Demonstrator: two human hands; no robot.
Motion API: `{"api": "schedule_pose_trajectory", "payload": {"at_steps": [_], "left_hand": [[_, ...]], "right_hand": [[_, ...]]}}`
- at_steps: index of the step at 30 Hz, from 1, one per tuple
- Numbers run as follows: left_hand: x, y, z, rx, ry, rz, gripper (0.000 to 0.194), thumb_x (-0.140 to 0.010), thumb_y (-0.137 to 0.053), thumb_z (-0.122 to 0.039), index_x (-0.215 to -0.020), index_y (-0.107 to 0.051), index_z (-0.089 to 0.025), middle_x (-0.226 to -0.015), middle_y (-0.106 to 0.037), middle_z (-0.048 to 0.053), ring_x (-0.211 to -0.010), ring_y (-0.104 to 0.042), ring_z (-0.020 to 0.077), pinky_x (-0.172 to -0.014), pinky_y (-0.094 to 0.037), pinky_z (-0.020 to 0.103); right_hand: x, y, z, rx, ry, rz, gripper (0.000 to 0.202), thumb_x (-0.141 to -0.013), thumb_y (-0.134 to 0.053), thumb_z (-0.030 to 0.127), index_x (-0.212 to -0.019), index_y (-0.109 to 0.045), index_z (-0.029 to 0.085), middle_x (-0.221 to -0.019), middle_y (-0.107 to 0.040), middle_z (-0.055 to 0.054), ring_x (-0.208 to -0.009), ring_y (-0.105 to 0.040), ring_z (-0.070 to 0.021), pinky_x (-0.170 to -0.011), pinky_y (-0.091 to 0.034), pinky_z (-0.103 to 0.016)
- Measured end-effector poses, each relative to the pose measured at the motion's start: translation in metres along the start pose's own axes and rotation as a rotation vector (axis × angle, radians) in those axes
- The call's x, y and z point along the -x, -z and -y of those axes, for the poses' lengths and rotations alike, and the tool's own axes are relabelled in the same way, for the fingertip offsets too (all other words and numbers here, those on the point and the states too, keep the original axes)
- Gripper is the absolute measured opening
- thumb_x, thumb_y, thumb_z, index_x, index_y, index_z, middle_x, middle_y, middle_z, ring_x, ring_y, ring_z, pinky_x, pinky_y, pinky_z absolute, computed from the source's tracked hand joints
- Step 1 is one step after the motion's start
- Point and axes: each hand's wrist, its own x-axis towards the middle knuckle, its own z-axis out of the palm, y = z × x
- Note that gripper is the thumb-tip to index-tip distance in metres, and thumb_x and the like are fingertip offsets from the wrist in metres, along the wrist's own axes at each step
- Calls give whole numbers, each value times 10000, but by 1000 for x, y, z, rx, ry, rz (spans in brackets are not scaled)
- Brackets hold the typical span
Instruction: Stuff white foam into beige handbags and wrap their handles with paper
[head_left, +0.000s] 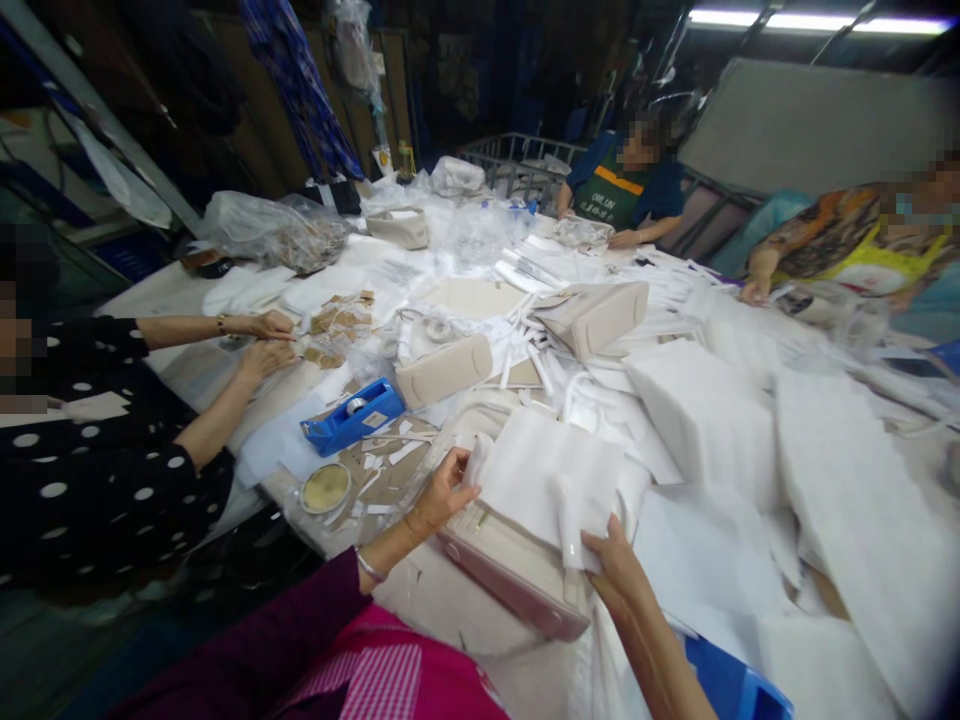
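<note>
A white foam sheet [536,465] is stretched between my two hands, over a handbag [517,590] with a cream top and a pinkish lower side. My left hand [448,490] pinches the sheet's left edge, where it is rolled. At the lower right corner, my right hand [616,565] grips another folded part of the sheet with the thumb on top. The foam hides much of the bag's upper part. Just behind lies a cream handbag [444,370] on its side, with a second beige handbag [592,315] farther right.
A blue tape dispenser [354,415] and a round tin [325,488] sit left of the bag, near paper scraps. Stacked foam sheets [705,420] cover the right side. A person in polka dots [97,440] works at left; two people sit across the table.
</note>
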Motion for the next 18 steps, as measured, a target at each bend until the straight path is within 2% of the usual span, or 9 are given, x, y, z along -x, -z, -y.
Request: {"api": "schedule_pose_trajectory", "payload": {"at_steps": [3, 6, 8, 10, 14, 16, 18], "left_hand": [[0, 2, -6, -32, -28, 95, 361, -734, -645, -195, -1039, -452, -184, -959, -516, 19, -895, -526, 153, -823, -428, 279], [-5, 2, -13, -86, -44, 174, 324, -721, -634, -172, -995, -461, -178, -899, -497, 3, -855, -508, 140, -804, -421, 270], [-10, 2, -19, -69, -27, 219, 309, -701, -630, -177, -944, -439, -182, -835, -474, -20, -782, -490, 120, -751, -418, 251], [-15, 2, -27, -28, 15, 295, 312, -672, -608, -166, -912, -409, -190, -807, -481, -32, -742, -496, 113, -726, -419, 247], [-22, 7, -43, 70, 135, 533, 349, -593, -514, -104, -906, -392, -199, -806, -590, -13, -764, -564, 145, -719, -427, 262], [-23, 9, -45, 114, 188, 621, 370, -568, -491, -100, -909, -387, -199, -777, -622, -4, -734, -577, 151, -670, -423, 254], [-25, 10, -42, 138, 218, 654, 383, -559, -486, -106, -914, -377, -199, -751, -631, 0, -709, -584, 156, -651, -432, 258]], "right_hand": [[-3, 7, 3, -44, -133, 120, 536, -535, -664, 136, -1039, -516, 245, -798, -676, 28, -680, -642, -171, -601, -536, -266], [-9, 12, 4, 16, -216, 126, 411, -498, -633, 99, -877, -515, 206, -670, -650, 30, -573, -613, -164, -515, -503, -250], [-12, 11, 6, 82, -232, 135, 382, -481, -611, 88, -833, -511, 197, -634, -640, 28, -538, -598, -161, -484, -485, -245], [-12, 7, 8, 109, -194, 145, 428, -475, -596, 83, -884, -528, 192, -666, -657, 21, -567, -611, -167, -506, -494, -249], [-8, -5, 7, 65, 15, 90, 580, -494, -587, 92, -1060, -532, 205, -771, -685, 24, -698, -640, -171, -601, -514, -241], [-5, -8, 3, 70, -35, 134, 567, -493, -587, 102, -1052, -549, 184, -738, -676, 18, -695, -637, -178, -579, -507, -240], [-3, -8, 0, 84, -175, 177, 463, -489, -572, 112, -950, -579, 157, -632, -635, 16, -618, -614, -179, -525, -491, -245]]}}
